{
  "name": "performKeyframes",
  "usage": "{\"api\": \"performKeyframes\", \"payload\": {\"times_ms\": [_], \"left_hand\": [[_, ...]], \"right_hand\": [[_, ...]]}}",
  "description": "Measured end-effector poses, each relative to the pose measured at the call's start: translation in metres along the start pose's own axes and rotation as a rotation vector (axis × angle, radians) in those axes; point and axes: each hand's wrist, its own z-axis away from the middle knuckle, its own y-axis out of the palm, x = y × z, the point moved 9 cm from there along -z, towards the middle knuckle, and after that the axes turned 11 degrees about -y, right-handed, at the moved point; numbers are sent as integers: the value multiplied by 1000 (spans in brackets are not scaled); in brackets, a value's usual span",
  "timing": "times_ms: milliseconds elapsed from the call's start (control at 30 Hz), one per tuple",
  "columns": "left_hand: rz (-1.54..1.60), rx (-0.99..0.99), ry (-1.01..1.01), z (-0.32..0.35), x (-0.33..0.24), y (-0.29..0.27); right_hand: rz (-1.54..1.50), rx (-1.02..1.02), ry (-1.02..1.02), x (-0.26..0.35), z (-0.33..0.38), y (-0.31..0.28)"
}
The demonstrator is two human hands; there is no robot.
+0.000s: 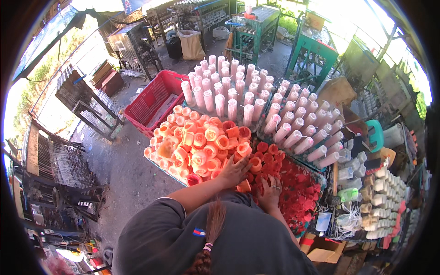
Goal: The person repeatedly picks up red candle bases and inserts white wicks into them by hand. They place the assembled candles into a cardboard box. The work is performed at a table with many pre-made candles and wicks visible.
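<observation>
Orange wax cups [199, 142], hollow and rounded, lie heaped on the table before me. My left hand [234, 173] reaches over the right edge of this heap. Its fingers are spread and touch the rim of an orange cup [243, 149]; a second orange cup [255, 165] lies against its fingertips. Close by on the right, my right hand [269, 195], with a ring on one finger, rests palm down among red wax cups [277, 165]. Its fingers are apart, and I see nothing gripped in them. Red wax scraps [300, 190] cover the table right of it.
Pale pink candles with wicks [231, 107] stand in rows behind the cups. More candles [302, 121] fill the right side. A red plastic crate [153, 98] is at the far left. Pale stacked moulds [382, 199], a green chair back [375, 136] and a cardboard box [326, 251] are on the right.
</observation>
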Motion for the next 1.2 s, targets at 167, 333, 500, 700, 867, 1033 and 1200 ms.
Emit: {"api": "performKeyframes", "payload": {"times_ms": [167,333,500,700,867,1033,1200], "left_hand": [[-40,-28,29,4,-1,-3],[-31,-32,88,7,-2,4],[58,-86,82,10,1,2],[144,-134,71,8,4,5],[146,46,59,4,9,6],[369,174,110,14,21,-27],[385,162,111,24,36,-55]], "right_hand": [[32,48,44,4,-30,-9],[64,93,55,-10,-24,36],[30,139,62,-5,-26,25],[-200,-120,4,14,-67,-13],[-296,64,22,10,-82,25],[521,-170,230,-52,-51,-66],[482,-18,976,-144,33,-117]]}}
